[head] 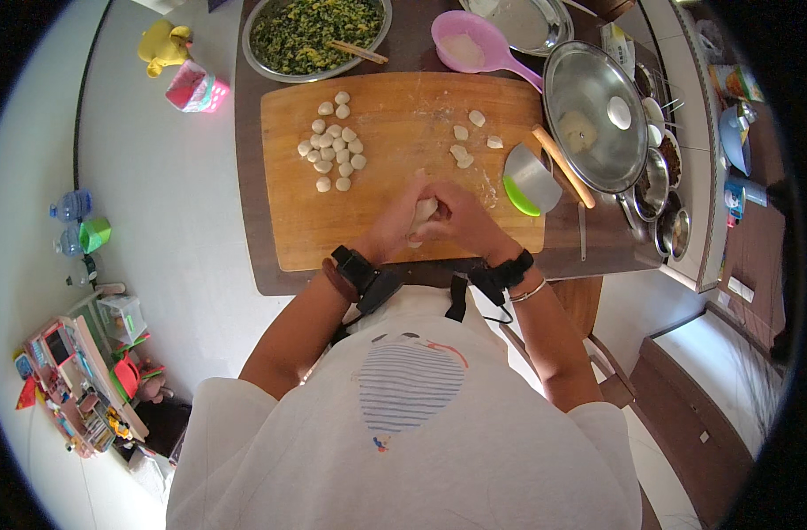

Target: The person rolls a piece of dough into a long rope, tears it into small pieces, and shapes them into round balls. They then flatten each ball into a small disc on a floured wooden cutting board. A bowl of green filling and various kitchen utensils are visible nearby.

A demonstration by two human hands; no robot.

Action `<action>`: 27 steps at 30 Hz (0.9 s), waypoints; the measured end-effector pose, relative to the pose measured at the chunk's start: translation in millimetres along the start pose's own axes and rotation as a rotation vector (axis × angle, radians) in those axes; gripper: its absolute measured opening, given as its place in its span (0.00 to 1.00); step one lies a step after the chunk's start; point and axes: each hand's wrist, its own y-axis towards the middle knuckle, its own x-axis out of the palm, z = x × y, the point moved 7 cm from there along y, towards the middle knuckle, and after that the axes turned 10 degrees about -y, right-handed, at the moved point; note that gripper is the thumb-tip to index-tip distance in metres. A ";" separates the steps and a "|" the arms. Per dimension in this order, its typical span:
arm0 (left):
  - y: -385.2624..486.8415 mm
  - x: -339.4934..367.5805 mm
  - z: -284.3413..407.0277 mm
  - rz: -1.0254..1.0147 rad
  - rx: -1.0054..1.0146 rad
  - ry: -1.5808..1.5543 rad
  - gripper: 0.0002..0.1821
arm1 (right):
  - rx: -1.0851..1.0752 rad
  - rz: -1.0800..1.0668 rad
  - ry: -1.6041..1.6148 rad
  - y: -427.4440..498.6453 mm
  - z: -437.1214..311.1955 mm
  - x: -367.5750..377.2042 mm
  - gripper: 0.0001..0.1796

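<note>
Both of my hands meet over the near middle of a floured wooden board [390, 139]. A pale piece of dough [425, 211] is held between them; my left hand [398, 218] has it along one side and my right hand [460, 215] curls over the other. Its underside is hidden by the fingers. To the left on the board lies a cluster of small dough balls [337, 147]. A few flattened, irregular dough pieces [463, 156] sit to the right, beside a dough scraper with a green grip [532, 182].
At the back stands a metal bowl of chopped green and yellow filling [311, 36] with chopsticks [357, 52]. A pink ladle [466, 43] holds flour. Right of the board are a rolling pin [564, 167], a large metal lid [595, 112], a knife [582, 232] and several small bowls [652, 182].
</note>
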 end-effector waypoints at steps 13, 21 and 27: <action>-9.9 3.9 1.1 -0.150 0.218 0.344 0.20 | 0.053 0.306 0.021 -6.3 -1.0 0.7 0.12; 1.0 -7.0 -19.1 -0.055 0.045 -0.076 0.21 | 0.274 0.385 0.050 -4.3 40.4 20.1 0.14; -8.4 3.5 3.5 -0.166 0.130 0.027 0.26 | 0.426 0.531 0.015 25.1 101.4 -20.6 0.16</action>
